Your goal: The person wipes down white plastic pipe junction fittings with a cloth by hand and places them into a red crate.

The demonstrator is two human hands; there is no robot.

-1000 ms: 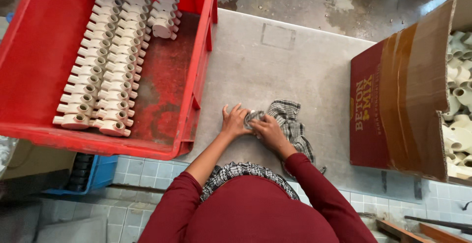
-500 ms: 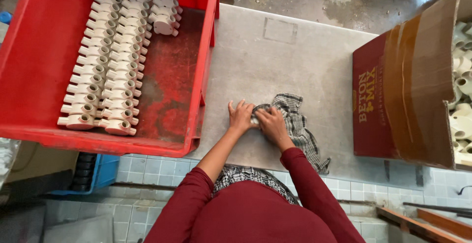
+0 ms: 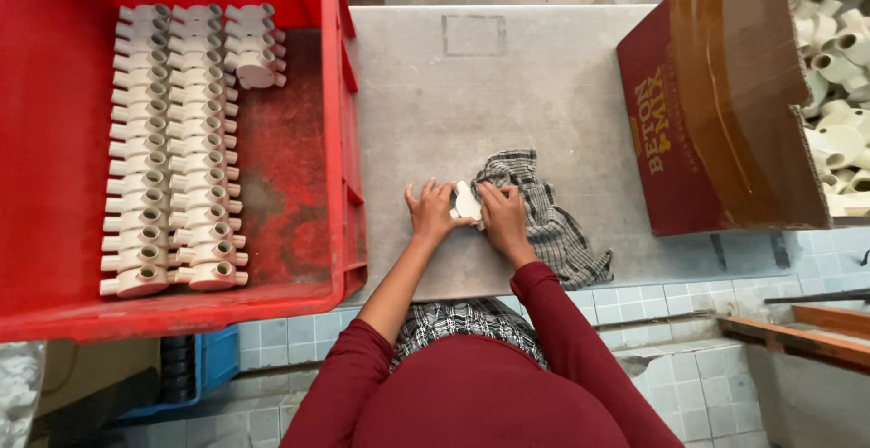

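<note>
Both hands, left point(image 3: 431, 215) and right point(image 3: 504, 217), hold 1 white fitting point(image 3: 467, 202) by the cloth point(image 3: 544, 221). Wiped fittings point(image 3: 177, 149) fill 3 rows in the crate point(image 3: 54, 185); many remain in the box point(image 3: 725, 104).

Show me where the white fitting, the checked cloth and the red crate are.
white fitting point(image 3: 467, 202): head view, its body between the hands.
checked cloth point(image 3: 553, 231): head view, its middle fold.
red crate point(image 3: 349, 140): head view, its right wall.

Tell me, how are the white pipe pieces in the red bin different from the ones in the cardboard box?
The fittings in the red crate lie in neat rows, side by side; those in the cardboard box are heaped at all angles. The crate is a shallow open plastic tray; the box is deep, with a tall flap. Both hold the same pale, rounded kind of fitting.
</note>
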